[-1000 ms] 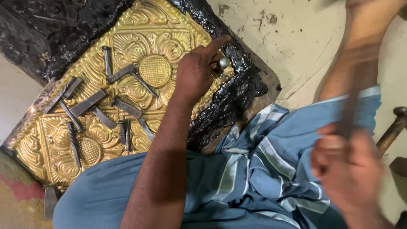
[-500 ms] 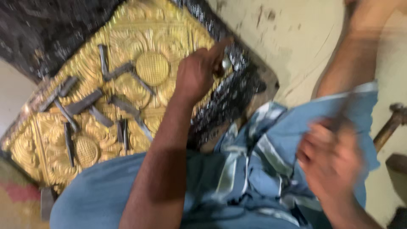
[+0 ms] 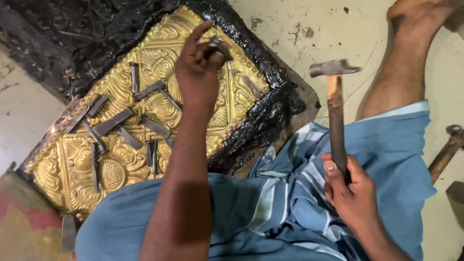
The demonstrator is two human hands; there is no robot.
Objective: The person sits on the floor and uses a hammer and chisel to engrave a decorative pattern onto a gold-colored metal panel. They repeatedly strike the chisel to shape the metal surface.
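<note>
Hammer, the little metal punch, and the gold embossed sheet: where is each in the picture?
hammer [image 3: 337,130], head view, on the wooden handle above the right hand.
metal punch [image 3: 220,47], head view, on its shaft at the left hand's fingertips.
gold embossed sheet [image 3: 241,87], head view, on bare patterned metal.

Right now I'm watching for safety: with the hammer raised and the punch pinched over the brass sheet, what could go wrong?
1. The left hand pinches the short punch near its tip, so a hammer blow that strays could hit the fingers.
2. Loose chisels lie scattered on the embossed brass sheet; blows may jolt them, perhaps scratching it.
3. The right hand grips the handle low, which may weaken aim.
</note>
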